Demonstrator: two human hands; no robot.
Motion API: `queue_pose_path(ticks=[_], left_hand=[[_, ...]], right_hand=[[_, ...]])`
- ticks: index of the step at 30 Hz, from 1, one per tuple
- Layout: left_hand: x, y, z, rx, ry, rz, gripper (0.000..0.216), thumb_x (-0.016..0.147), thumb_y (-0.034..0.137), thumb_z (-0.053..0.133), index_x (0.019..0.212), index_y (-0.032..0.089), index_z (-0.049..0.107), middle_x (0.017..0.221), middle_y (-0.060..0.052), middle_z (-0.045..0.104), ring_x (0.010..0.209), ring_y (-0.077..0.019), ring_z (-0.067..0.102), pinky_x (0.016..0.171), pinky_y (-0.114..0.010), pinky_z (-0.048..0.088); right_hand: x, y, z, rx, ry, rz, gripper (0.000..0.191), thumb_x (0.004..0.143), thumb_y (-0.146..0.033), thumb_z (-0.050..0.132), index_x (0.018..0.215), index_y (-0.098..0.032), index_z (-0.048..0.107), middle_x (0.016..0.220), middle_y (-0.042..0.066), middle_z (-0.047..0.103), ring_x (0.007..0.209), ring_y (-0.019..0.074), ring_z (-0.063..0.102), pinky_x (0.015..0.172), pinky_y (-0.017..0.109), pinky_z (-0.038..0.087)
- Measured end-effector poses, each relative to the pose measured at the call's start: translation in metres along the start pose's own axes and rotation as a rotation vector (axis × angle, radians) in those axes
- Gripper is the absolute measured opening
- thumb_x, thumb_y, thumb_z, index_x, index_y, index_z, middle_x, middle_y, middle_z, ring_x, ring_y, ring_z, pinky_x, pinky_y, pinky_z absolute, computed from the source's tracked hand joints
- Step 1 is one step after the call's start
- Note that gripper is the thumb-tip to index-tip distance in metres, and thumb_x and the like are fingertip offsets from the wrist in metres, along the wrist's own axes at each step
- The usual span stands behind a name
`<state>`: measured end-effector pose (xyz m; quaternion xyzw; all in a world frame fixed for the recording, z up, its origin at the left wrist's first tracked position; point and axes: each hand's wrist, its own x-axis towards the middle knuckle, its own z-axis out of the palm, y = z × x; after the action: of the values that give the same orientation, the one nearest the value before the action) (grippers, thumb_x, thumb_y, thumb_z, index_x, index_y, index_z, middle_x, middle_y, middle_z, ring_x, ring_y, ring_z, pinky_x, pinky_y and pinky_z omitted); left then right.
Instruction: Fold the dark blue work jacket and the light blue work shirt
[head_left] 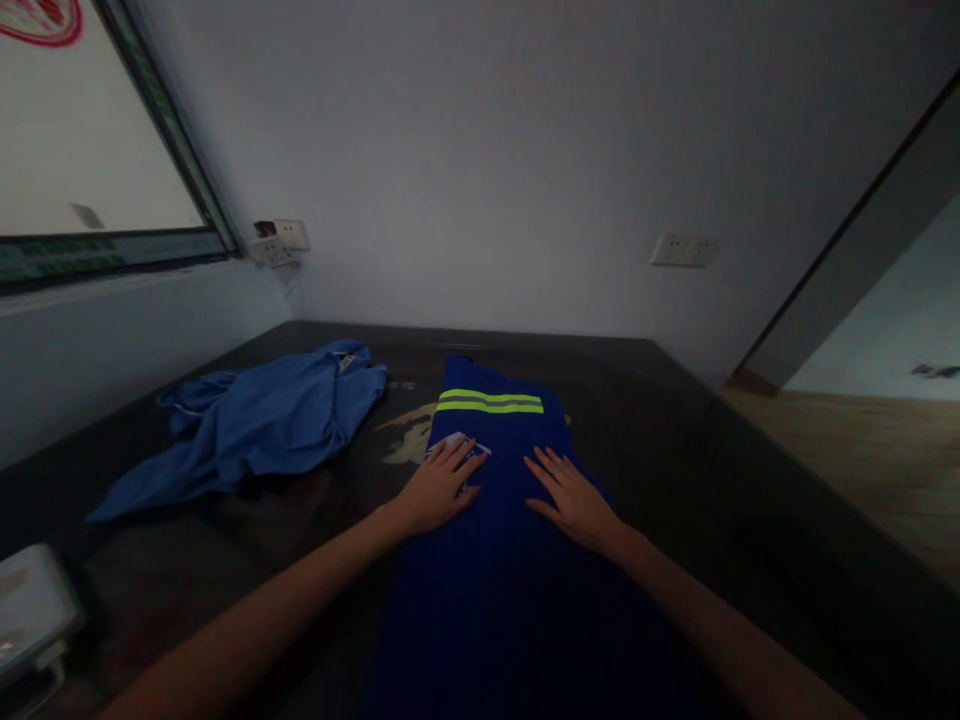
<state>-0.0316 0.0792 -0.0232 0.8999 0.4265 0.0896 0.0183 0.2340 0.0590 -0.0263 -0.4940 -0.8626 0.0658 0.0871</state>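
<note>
A dark blue work garment (495,580) with a yellow-green reflective stripe lies lengthwise before me on the dark table. It looks folded narrow, and its near end is dim. My left hand (442,483) rests flat on its left side, fingers spread, over a white printed patch (480,448) that it partly covers. On the right side of the cloth lies my right hand (568,497), palm down with its fingers stretched out. Neither hand grips the fabric.
On the left of the dark table (637,390) a lighter blue garment (277,420) lies crumpled. A white object (34,605) stands at the near left edge. Behind the table is a wall with sockets (684,250), and a window (97,130) is at left.
</note>
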Motion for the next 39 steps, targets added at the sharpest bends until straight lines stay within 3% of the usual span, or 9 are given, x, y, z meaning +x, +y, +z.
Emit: queue_pose_path(ticks=[6, 12, 16, 20, 23, 26, 32, 39], left_hand=[[-0.002, -0.004, 0.009, -0.017, -0.068, 0.004, 0.057, 0.095, 0.045, 0.034, 0.148, 0.028, 0.020, 0.155, -0.010, 0.017, 0.143, -0.0279, 0.010, 0.112, -0.053, 0.016], [0.001, -0.010, -0.001, -0.119, -0.118, 0.023, 0.057, 0.094, 0.045, 0.039, 0.146, 0.029, 0.024, 0.154, -0.010, 0.021, 0.142, -0.0289, 0.014, 0.111, -0.055, 0.019], [0.021, -0.025, -0.008, -0.179, 0.022, 0.014, 0.047, 0.093, 0.040, 0.043, 0.138, 0.027, 0.040, 0.144, -0.009, 0.042, 0.132, -0.0236, 0.037, 0.108, -0.047, 0.030], [0.073, -0.048, -0.008, -0.048, 0.148, -0.097, 0.044, 0.091, 0.033, 0.047, 0.133, 0.022, 0.047, 0.142, -0.010, 0.043, 0.133, -0.0243, 0.035, 0.111, -0.048, 0.025], [0.111, -0.062, 0.002, 0.037, 0.140, -0.199, 0.049, 0.091, 0.034, 0.047, 0.137, 0.021, 0.043, 0.148, -0.011, 0.036, 0.140, -0.0263, 0.024, 0.113, -0.051, 0.017], [0.130, -0.070, 0.018, 0.078, 0.128, -0.242, 0.052, 0.092, 0.040, 0.045, 0.140, 0.023, 0.040, 0.151, -0.012, 0.030, 0.142, -0.0283, 0.017, 0.113, -0.051, 0.015], [0.133, -0.077, 0.041, 0.058, 0.044, -0.217, 0.051, 0.095, 0.047, 0.031, 0.143, 0.028, 0.036, 0.152, -0.010, 0.028, 0.141, -0.0292, 0.021, 0.112, -0.051, 0.019], [0.135, -0.077, 0.037, -0.001, 0.089, -0.250, 0.051, 0.093, 0.046, 0.036, 0.139, 0.026, 0.041, 0.149, -0.008, 0.035, 0.138, -0.0280, 0.028, 0.111, -0.050, 0.022]], right_hand=[[-0.008, 0.017, 0.017, -0.015, 0.035, -0.039, 0.066, 0.092, -0.060, 0.030, 0.148, -0.027, 0.021, 0.154, 0.007, 0.022, 0.141, 0.0244, 0.018, 0.113, 0.051, 0.021], [-0.008, 0.013, 0.013, 0.007, 0.040, -0.028, 0.066, 0.091, -0.060, 0.032, 0.147, -0.025, 0.027, 0.153, 0.008, 0.026, 0.141, 0.0254, 0.020, 0.113, 0.052, 0.022], [0.009, 0.007, -0.005, 0.032, 0.154, 0.028, 0.060, 0.092, -0.058, 0.033, 0.140, -0.023, 0.042, 0.147, 0.009, 0.039, 0.137, 0.0264, 0.030, 0.109, 0.051, 0.029], [0.065, 0.013, -0.016, 0.028, 0.281, 0.094, 0.053, 0.094, -0.047, 0.035, 0.137, -0.017, 0.046, 0.143, 0.013, 0.043, 0.134, 0.0268, 0.034, 0.110, 0.049, 0.029], [0.111, 0.029, -0.009, 0.017, 0.243, 0.196, 0.052, 0.095, -0.039, 0.035, 0.139, -0.013, 0.041, 0.149, 0.015, 0.033, 0.139, 0.0271, 0.024, 0.111, 0.050, 0.024], [0.137, 0.048, 0.003, -0.016, 0.142, 0.261, 0.051, 0.095, -0.032, 0.032, 0.143, -0.014, 0.036, 0.152, 0.015, 0.026, 0.141, 0.0270, 0.018, 0.111, 0.051, 0.020], [0.137, 0.071, 0.018, -0.038, 0.046, 0.247, 0.050, 0.097, -0.036, 0.027, 0.144, -0.021, 0.035, 0.151, 0.013, 0.028, 0.140, 0.0251, 0.023, 0.109, 0.049, 0.024], [0.141, 0.071, 0.020, -0.072, 0.065, 0.269, 0.050, 0.095, -0.035, 0.029, 0.141, -0.020, 0.040, 0.148, 0.013, 0.035, 0.138, 0.0267, 0.029, 0.107, 0.050, 0.027]])
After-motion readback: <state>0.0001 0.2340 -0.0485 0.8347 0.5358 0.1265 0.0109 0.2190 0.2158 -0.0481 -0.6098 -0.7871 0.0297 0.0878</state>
